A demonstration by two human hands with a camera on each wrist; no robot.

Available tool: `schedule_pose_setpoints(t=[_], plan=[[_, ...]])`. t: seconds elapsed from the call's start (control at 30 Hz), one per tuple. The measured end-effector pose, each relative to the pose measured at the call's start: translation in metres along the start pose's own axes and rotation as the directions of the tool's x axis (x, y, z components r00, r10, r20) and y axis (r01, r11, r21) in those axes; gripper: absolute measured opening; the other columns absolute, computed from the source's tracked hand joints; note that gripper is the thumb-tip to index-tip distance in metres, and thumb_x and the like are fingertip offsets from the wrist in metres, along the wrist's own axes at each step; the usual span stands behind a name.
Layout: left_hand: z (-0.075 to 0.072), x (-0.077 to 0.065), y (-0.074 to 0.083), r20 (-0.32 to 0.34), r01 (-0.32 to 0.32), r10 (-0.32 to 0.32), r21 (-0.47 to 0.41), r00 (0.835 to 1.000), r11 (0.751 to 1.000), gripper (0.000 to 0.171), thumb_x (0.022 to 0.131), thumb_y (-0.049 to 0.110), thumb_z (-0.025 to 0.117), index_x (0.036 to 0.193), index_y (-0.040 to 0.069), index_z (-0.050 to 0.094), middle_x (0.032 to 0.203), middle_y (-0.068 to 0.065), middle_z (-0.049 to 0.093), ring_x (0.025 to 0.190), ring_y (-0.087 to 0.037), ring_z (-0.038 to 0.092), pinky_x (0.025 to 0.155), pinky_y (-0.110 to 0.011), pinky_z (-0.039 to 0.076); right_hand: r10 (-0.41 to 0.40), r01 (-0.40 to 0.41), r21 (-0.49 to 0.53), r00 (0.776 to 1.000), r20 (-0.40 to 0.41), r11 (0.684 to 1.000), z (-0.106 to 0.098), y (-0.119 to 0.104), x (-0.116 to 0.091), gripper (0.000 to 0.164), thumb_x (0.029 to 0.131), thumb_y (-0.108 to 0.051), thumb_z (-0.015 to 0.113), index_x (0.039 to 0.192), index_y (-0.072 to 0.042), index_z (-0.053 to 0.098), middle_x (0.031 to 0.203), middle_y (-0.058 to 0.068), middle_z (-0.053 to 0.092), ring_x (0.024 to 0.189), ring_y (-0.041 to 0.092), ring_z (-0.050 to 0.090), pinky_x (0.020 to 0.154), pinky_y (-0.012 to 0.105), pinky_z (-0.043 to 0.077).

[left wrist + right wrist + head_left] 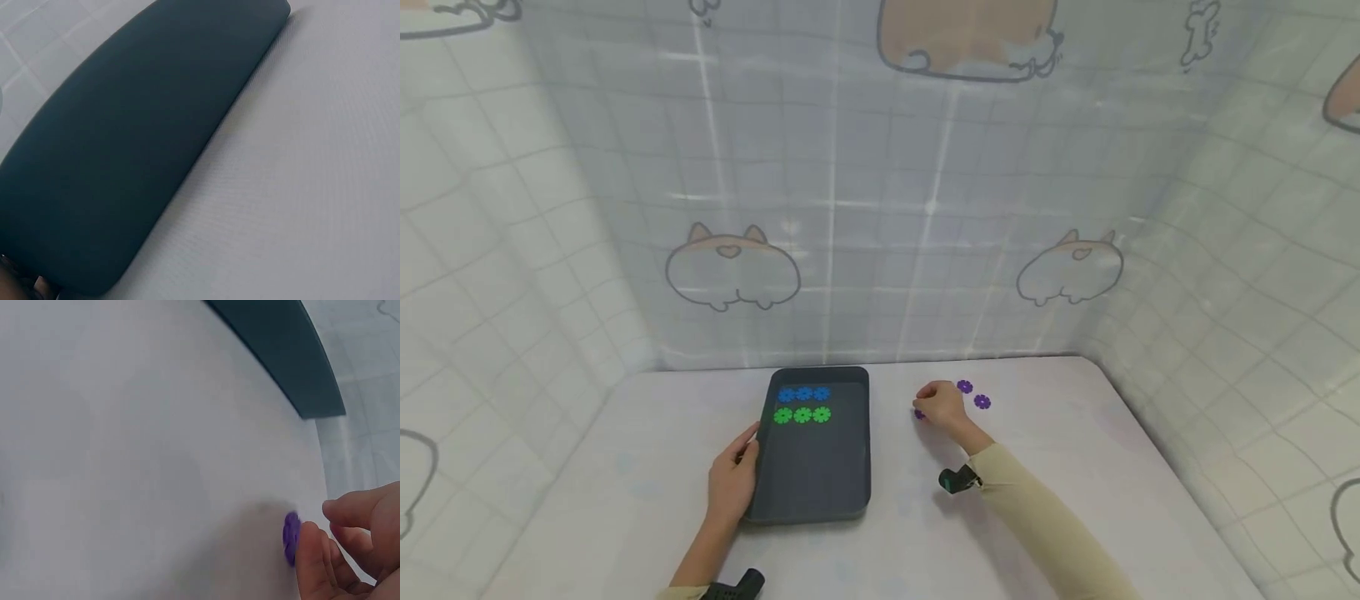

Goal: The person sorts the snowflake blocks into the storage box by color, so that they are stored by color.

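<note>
My left hand [732, 485] grips the left side of a dark rectangular tray [808, 475], which slants across the left wrist view. Inside the tray, toward its far end, lie a row of blue flower-shaped pieces [805, 393] and a row of green flower-shaped pieces [802, 415]. To the right of the tray, my right hand [942, 405] is low over the table, fingers curled, pinching a purple flower-shaped piece [290, 539] at the fingertips. The fingers partly hide this piece. Two more purple flower-shaped pieces [982, 402] lie just right of that hand.
A white cloth covers the table [1052, 417]. Pale grid-patterned curtains with cartoon animals [880, 250] rise behind it and along both sides. The near right side of the tray stands between both hands.
</note>
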State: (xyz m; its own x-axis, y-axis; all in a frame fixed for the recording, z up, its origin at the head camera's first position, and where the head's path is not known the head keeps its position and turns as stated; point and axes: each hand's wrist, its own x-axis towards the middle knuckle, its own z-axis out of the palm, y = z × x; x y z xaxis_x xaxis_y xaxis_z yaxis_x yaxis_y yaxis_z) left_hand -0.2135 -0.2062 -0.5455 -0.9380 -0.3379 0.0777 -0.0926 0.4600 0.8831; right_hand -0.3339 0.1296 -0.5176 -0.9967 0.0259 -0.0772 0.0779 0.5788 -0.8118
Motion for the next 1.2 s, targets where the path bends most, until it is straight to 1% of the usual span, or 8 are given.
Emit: schedule_pose_setpoints(t=[0.13,0.3,0.4,0.5,0.63,0.77,0.97,1.2], plan=[[0.002,0.001,0.001,0.003,0.006,-0.006,-0.003,1.0,1.0,0.04,0.105,0.024,0.04,0.141,0.01,0.052,0.121,-0.019,0.061,0.099,-0.028,0.053,0.082,-0.042,0.04,0.023,-0.023,-0.018,1.0,-0.008,1.0,-0.006,0.01,0.002,0.011,0.083,-0.01,0.074,0.089,-0.003,0.068,0.08,0.006,0.064,0.064,0.016,0.059,0.057,0.028,0.05],[0.003,0.003,0.003,0.0,-0.015,0.015,0.008,1.0,1.0,0.039,0.105,0.023,0.042,0.141,0.011,0.053,0.124,-0.019,0.06,0.103,-0.028,0.054,0.086,-0.045,0.041,0.015,-0.015,-0.002,1.0,0.007,1.0,-0.013,0.019,0.001,0.017,0.08,-0.011,0.078,0.091,-0.002,0.068,0.081,0.006,0.065,0.066,0.017,0.059,0.058,0.029,0.05],[0.003,0.003,0.004,0.017,-0.025,0.025,0.003,1.0,1.0,0.039,0.105,0.022,0.042,0.141,0.011,0.052,0.126,-0.02,0.059,0.105,-0.03,0.053,0.088,-0.047,0.04,0.021,-0.021,0.012,0.999,0.024,1.0,-0.016,0.023,-0.001,0.021,0.078,-0.01,0.081,0.093,-0.002,0.068,0.082,0.007,0.064,0.066,0.017,0.059,0.059,0.029,0.051],[0.003,0.002,0.004,0.029,-0.024,0.024,0.006,0.999,1.0,0.04,0.105,0.022,0.041,0.142,0.01,0.051,0.125,-0.02,0.059,0.104,-0.03,0.053,0.087,-0.047,0.039,0.022,-0.022,0.006,0.999,0.036,1.0,-0.018,0.025,-0.003,0.025,0.076,-0.01,0.083,0.095,-0.001,0.068,0.084,0.007,0.064,0.067,0.017,0.059,0.06,0.029,0.051],[0.004,0.002,0.003,0.022,-0.018,0.018,0.004,1.0,1.0,0.04,0.105,0.023,0.041,0.142,0.011,0.051,0.126,-0.019,0.059,0.104,-0.029,0.053,0.087,-0.046,0.04,0.017,-0.016,-0.011,0.999,0.036,1.0,-0.019,0.026,-0.005,0.029,0.074,-0.011,0.085,0.098,-0.002,0.07,0.086,0.007,0.064,0.068,0.017,0.059,0.061,0.028,0.052],[0.003,0.002,0.002,0.023,-0.01,0.01,-0.01,1.0,1.0,0.04,0.105,0.023,0.041,0.142,0.011,0.051,0.129,-0.019,0.057,0.107,-0.031,0.052,0.089,-0.048,0.039,0.009,-0.009,-0.018,0.999,0.037,1.0,-0.019,0.024,-0.005,0.033,0.072,-0.012,0.087,0.099,-0.001,0.071,0.088,0.007,0.065,0.069,0.017,0.059,0.062,0.028,0.052],[0.0,0.003,0.002,0.028,0.003,-0.002,-0.025,1.0,1.0,0.041,0.105,0.023,0.04,0.143,0.012,0.049,0.135,-0.02,0.053,0.113,-0.032,0.051,0.093,-0.05,0.038,-0.008,0.009,-0.021,0.998,0.055,1.0,-0.016,0.022,-0.001,0.032,0.073,-0.014,0.086,0.099,-0.001,0.073,0.087,0.007,0.066,0.07,0.017,0.06,0.062,0.029,0.052],[0.0,0.002,-0.002,0.008,-0.008,0.008,-0.016,1.0,1.0,0.04,0.105,0.021,0.04,0.142,0.009,0.051,0.132,-0.021,0.055,0.111,-0.032,0.052,0.091,-0.05,0.039,-0.015,0.016,-0.016,0.998,0.055,1.0,-0.012,0.018,0.002,0.026,0.072,-0.01,0.086,0.091,-0.002,0.07,0.08,0.005,0.065,0.067,0.016,0.06,0.059,0.028,0.051]])
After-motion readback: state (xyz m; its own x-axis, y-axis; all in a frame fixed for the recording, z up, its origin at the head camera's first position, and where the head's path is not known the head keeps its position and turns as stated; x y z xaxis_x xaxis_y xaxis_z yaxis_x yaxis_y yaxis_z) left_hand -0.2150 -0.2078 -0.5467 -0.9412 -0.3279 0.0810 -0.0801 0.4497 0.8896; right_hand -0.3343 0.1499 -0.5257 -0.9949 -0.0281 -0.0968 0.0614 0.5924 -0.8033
